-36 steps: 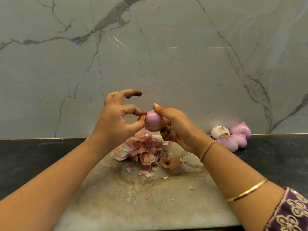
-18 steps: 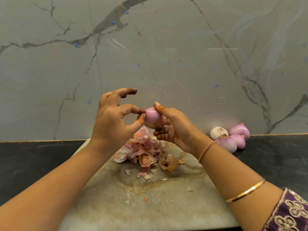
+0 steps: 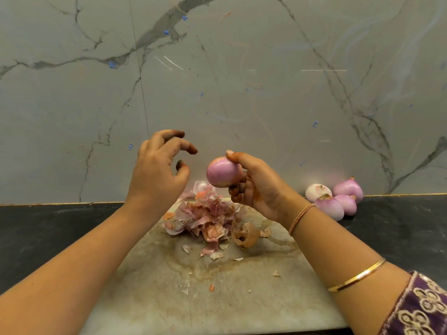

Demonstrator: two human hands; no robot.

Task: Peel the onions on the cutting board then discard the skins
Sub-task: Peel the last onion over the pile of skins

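Right hand grip: my right hand [image 3: 261, 187] holds the onion [image 3: 223, 172], thumb on top and fingers curled underneath.
Onion: peeled, smooth and pink-purple; I see it up in the air above the far end of the board, touching the right hand only.
Left hand: my left hand [image 3: 157, 170] hangs just beside the onion, apart from it, fingers loosely curled round nothing.
Skins: a heap of skins [image 3: 205, 218] lies on the far part of the cutting board [image 3: 217, 298], below both hands, with small scraps scattered nearer me.
Board: pale, stained, lying on the dark counter [image 3: 48, 228].
Other onions: a cluster of peeled onions [image 3: 335, 198] sits on the counter to the right, against the marble wall [image 3: 242, 68], off the board.
Right arm: thread band [image 3: 301, 217], gold bangle [image 3: 358, 276], purple embroidered sleeve [image 3: 420, 308].
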